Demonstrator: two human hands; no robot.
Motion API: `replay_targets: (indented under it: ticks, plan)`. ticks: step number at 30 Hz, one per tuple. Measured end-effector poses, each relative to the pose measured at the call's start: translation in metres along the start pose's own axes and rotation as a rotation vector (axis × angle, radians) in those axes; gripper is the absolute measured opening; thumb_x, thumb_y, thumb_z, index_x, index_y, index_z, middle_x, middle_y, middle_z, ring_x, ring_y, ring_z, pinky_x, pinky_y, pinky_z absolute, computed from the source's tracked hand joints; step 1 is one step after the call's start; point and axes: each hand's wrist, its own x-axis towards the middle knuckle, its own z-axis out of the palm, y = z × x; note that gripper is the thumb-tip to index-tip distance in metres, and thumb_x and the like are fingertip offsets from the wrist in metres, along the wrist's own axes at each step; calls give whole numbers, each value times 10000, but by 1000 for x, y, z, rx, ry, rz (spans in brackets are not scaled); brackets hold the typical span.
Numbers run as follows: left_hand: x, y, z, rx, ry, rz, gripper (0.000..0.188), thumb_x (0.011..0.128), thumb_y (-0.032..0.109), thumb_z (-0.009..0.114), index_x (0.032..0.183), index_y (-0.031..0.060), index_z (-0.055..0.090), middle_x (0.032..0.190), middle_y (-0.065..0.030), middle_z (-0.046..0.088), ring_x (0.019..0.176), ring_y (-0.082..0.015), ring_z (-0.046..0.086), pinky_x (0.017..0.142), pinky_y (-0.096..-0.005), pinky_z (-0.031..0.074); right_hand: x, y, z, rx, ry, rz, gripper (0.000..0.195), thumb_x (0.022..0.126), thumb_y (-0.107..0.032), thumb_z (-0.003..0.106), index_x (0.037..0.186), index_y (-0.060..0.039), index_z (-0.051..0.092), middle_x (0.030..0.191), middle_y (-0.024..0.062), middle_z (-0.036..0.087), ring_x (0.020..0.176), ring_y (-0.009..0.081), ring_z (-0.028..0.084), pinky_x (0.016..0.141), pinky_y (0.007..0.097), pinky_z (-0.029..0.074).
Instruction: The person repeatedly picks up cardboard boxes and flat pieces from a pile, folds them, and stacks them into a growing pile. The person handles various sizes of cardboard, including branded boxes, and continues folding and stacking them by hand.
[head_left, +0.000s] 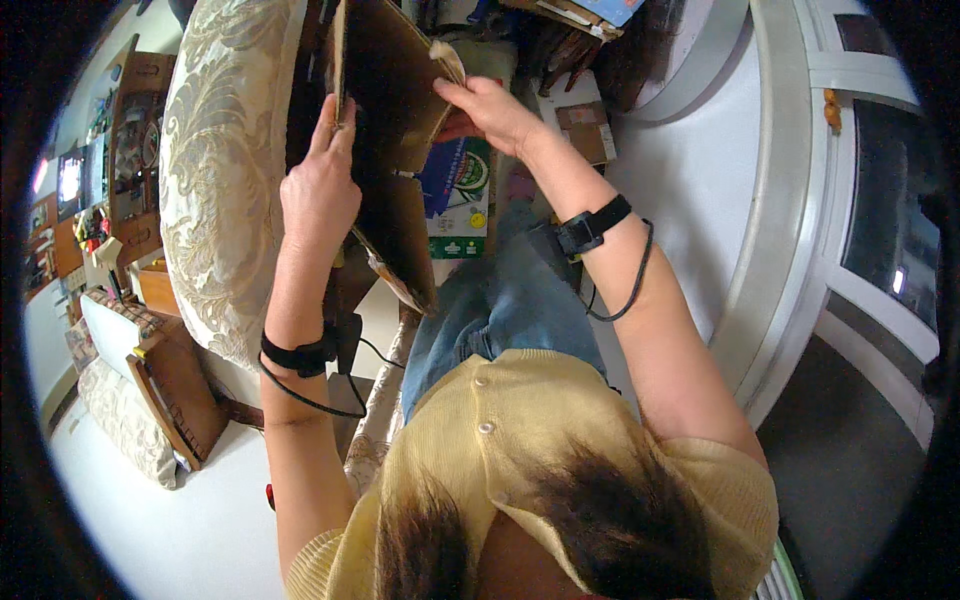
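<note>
A cardboard box (390, 82) hangs between my two hands, its dark brown inside facing me. My left hand (321, 169) grips the box's left panel, with fingers on both sides of the edge. At the right panel's torn, pale-taped edge, my right hand (487, 112) pinches the cardboard between thumb and fingers. The lower flap (390, 281) tilts down towards my lap, with peeling tape along its side. Beyond the box lies a green and white printed carton (469, 199) with a blue piece on it; the box partly covers both.
A cream, leaf-patterned sofa cushion (225, 150) stands close at the left. On the right are a white wall (667, 187) and a window frame (825, 262). Small boxes (581, 124) and stacked books or folders (577, 19) sit ahead. Straps with cables circle both forearms.
</note>
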Motion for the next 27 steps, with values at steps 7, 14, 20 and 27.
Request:
replay_targets:
  ticks: [7, 14, 20, 27]
  plan:
    - [20, 6, 14, 1, 30, -69, 671, 732, -41, 480, 1369, 165, 440, 1466, 8, 360, 860, -347, 645, 679, -419, 537, 0, 62, -30, 582, -9, 83, 583, 920, -515, 497, 1271, -50, 463, 1248, 133, 549, 1141, 287, 547, 957, 436, 446]
    - [18, -1, 2, 61, -2, -67, 783, 700, -97, 433, 1418, 212, 381, 1396, -154, 429, 1028, -379, 589, 848, -439, 499, 37, 277, -63, 388, 435, 410, 450, 856, -310, 670, 1205, -66, 525, 1010, 87, 603, 844, 205, 563, 656, 378, 443]
    - [20, 1, 6, 72, 41, -83, 838, 652, -163, 398, 1402, 211, 413, 1349, -195, 465, 1202, -398, 478, 977, -455, 421, 74, 321, -17, 257, 514, 321, 481, 814, -158, 698, 1199, 35, 484, 1022, 142, 614, 865, 256, 589, 700, 376, 497]
    - [20, -1, 7, 63, 81, -52, 804, 663, -126, 426, 1388, 222, 434, 1320, -207, 488, 1203, -398, 477, 972, -444, 425, 53, 354, -83, -966, 620, 469, 734, 711, -391, 790, 1236, 0, 459, 1189, 244, 513, 1051, 357, 564, 833, 461, 499]
